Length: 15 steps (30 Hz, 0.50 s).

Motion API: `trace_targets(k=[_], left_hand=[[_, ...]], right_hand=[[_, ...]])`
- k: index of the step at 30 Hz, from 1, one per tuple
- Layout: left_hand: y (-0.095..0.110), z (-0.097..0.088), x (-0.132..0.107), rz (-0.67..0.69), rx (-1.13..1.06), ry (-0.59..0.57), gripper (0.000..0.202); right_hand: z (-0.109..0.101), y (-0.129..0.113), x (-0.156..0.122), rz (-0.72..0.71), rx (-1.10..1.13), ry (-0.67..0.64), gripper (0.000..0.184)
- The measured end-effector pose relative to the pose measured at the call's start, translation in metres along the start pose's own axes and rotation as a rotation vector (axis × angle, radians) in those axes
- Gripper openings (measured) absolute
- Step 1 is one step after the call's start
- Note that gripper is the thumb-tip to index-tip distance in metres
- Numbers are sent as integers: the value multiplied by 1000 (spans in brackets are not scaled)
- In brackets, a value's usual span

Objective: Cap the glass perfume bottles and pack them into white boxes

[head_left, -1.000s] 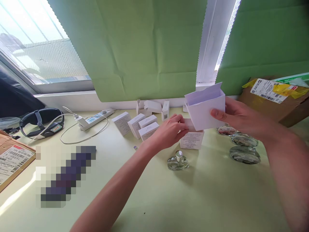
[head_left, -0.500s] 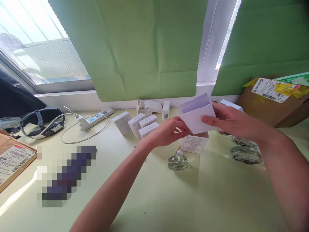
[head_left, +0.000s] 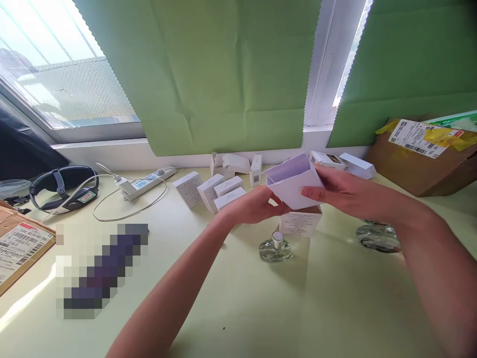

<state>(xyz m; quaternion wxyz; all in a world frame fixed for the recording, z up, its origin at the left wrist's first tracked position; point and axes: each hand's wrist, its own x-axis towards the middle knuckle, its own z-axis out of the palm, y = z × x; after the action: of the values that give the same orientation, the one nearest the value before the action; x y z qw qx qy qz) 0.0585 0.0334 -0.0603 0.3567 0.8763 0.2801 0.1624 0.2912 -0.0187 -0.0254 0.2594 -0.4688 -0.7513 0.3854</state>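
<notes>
Between my two hands, above the table, is a white folded cardboard insert (head_left: 296, 191), tilted with its hollow side facing up and left. My right hand (head_left: 335, 189) grips its right end, thumb on the near face. The fingers of my left hand (head_left: 257, 204) are closed at its lower left edge and partly hidden behind it. Just below stands a printed white box (head_left: 301, 222) with its brown inside showing at the top. A clear glass perfume bottle (head_left: 276, 248) with a silver cap stands on the table in front of that box.
Several small white boxes (head_left: 188, 190) stand at the back, left of my hands. More glass bottles (head_left: 376, 237) sit partly behind my right forearm. A power strip (head_left: 149, 183) and black headset (head_left: 65, 189) lie at the left. A large carton (head_left: 417, 169) fills the back right corner.
The white insert has shifted slightly left and down and turned, showing more of its hollow. Both hands moved with it. The perfume bottle and printed box stay where they were.
</notes>
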Motion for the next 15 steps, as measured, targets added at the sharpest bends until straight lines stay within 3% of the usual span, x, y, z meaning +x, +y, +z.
trace_targets(k=[8,15], left_hand=[[-1,-1,0,0,-62,-24,26],[2,-5,-5,-48,-87,-49,30]], right_hand=[[-2,0,0,54,-109,44,41],[-8,-1,-5,139,-222,-39,38]])
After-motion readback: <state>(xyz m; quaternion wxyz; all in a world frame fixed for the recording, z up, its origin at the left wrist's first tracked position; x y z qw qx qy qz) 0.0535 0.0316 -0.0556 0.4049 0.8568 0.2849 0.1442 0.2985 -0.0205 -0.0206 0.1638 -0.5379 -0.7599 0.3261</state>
